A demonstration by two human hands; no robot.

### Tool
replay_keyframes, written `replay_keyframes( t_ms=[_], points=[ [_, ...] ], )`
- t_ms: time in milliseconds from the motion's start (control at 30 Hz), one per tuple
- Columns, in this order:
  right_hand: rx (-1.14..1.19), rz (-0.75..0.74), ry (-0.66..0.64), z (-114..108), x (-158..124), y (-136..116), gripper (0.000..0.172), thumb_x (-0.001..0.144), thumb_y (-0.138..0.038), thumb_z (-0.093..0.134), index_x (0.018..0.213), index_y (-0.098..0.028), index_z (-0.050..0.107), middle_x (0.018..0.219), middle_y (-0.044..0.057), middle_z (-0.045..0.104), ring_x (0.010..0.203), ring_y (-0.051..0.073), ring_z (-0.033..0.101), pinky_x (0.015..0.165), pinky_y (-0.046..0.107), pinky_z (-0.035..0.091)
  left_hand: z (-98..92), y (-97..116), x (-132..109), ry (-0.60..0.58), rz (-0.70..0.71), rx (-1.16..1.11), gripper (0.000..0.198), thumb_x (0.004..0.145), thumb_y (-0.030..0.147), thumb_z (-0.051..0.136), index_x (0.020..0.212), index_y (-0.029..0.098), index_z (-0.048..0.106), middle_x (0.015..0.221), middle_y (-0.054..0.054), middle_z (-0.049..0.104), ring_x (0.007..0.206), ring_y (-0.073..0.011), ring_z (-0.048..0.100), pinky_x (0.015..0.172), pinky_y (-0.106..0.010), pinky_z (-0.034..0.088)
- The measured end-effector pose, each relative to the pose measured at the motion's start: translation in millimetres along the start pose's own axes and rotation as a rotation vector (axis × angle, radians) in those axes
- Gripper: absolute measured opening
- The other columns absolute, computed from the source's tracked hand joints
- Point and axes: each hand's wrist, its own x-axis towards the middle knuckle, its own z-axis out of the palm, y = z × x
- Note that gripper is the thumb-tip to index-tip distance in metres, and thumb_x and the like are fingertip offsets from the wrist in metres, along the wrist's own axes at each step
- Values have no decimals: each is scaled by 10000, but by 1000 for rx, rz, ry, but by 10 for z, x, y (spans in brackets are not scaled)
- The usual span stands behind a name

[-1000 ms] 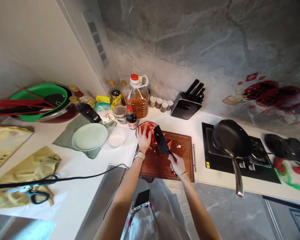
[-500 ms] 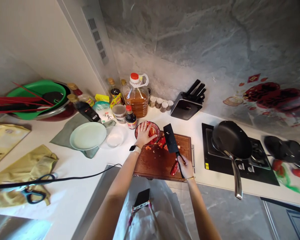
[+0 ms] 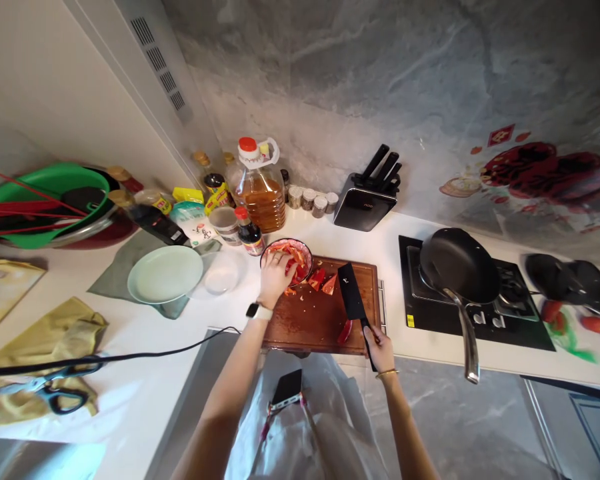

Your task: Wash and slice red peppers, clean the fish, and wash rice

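My left hand (image 3: pixel 275 275) is over the near left side of a patterned bowl (image 3: pixel 307 253) filled with sliced red pepper (image 3: pixel 295 252). Its fingers are bent, with the thumb apart, and the fingertips touch the slices. My right hand (image 3: pixel 380 345) is closed around the handle of a black cleaver (image 3: pixel 350 291), its blade tilted over the right part of the wooden cutting board (image 3: pixel 305 327). Between bowl and blade lie cut red pepper pieces (image 3: pixel 329 283). Another red pepper piece (image 3: pixel 345 331) lies by the cleaver, near the board's front edge.
Behind the bowl stand a large oil jug (image 3: pixel 261 200), a sauce bottle (image 3: pixel 250 233) and spice jars (image 3: pixel 307 199). A knife block (image 3: pixel 365 205) is at the wall. To the right, a frying pan (image 3: pixel 457 267) sits on the stove; a pale plate (image 3: pixel 165 275) and scissors (image 3: pixel 65 393) lie left.
My left hand's spread fingers have drawn in and bent over the bowl. My right hand has moved the cleaver right, away from the cut pepper pieces. The view has shifted a little.
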Motion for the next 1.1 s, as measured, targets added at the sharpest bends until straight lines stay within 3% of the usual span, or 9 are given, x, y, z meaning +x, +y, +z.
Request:
replay_keyframes(
  t_ms=[100, 167, 300, 400, 500, 633, 767, 900, 1100],
  points=[
    [35, 17, 5, -4, -53, 122, 545, 679, -722, 616, 757, -183, 641, 375, -47, 469, 309, 119, 410, 324, 243, 322, -2, 186, -464, 7, -195, 10, 251, 906, 404, 476, 955, 217, 637, 939, -112, 688, 937, -279, 631, 884, -416, 447],
    [63, 28, -3, 0, -78, 199, 538, 684, -715, 616, 751, -181, 631, 370, -56, 455, 306, 109, 401, 327, 233, 313, 106, 233, -726, 24, -362, 44, 235, 887, 435, 511, 900, 218, 601, 761, -79, 660, 753, -255, 640, 746, -368, 467],
    [108, 60, -7, 14, -89, 276, 541, 671, -697, 643, 789, -170, 631, 393, -56, 480, 312, 102, 406, 332, 223, 324, 415, 223, -929, 177, -487, 44, 201, 832, 407, 579, 878, 218, 528, 782, -56, 645, 744, -239, 631, 705, -346, 467],
    [100, 62, -7, 19, -80, 255, 545, 667, -697, 646, 798, -168, 638, 401, -52, 492, 317, 106, 418, 332, 225, 328, 517, 266, -919, 135, -465, -35, 125, 845, 329, 554, 791, 228, 504, 739, -33, 633, 706, -211, 620, 687, -328, 462],
    [82, 53, -13, 15, -66, 199, 535, 683, -700, 631, 763, -171, 634, 373, -57, 460, 316, 108, 414, 335, 223, 320, 422, 339, -846, 42, -449, -172, 139, 846, 334, 562, 769, 234, 504, 702, -5, 626, 625, -173, 598, 628, -290, 450],
    [80, 53, -13, 12, -38, 141, 545, 668, -709, 638, 761, -172, 634, 386, -53, 472, 318, 105, 412, 330, 223, 320, 163, 309, -532, 176, -460, -236, 159, 852, 372, 566, 822, 220, 528, 757, -20, 639, 672, -175, 602, 687, -307, 483],
    [98, 50, -5, 30, -38, 172, 555, 661, -709, 650, 775, -166, 641, 378, -50, 476, 316, 107, 416, 322, 221, 324, 119, 326, -228, 290, -305, -110, 134, 866, 294, 552, 931, 184, 591, 1048, -126, 655, 1031, -273, 589, 941, -443, 441],
    [198, 14, 61, 23, -173, 346, 529, 677, -685, 663, 763, -164, 627, 394, -58, 478, 311, 88, 403, 317, 204, 321, 477, 643, -257, 12, 54, -175, 205, 902, 220, 476, 1050, 198, 617, 1176, -105, 632, 1118, -230, 560, 996, -404, 423],
    [354, 82, 193, -166, -647, 830, 554, 642, -661, 712, 863, -157, 648, 694, 8, 652, 309, 46, 412, 287, 189, 281, 1102, 954, -334, -175, -78, 98, 500, 834, 417, 595, 1268, 172, 562, 1485, -186, 383, 1364, -370, 330, 1086, -552, 277]
  ],
)
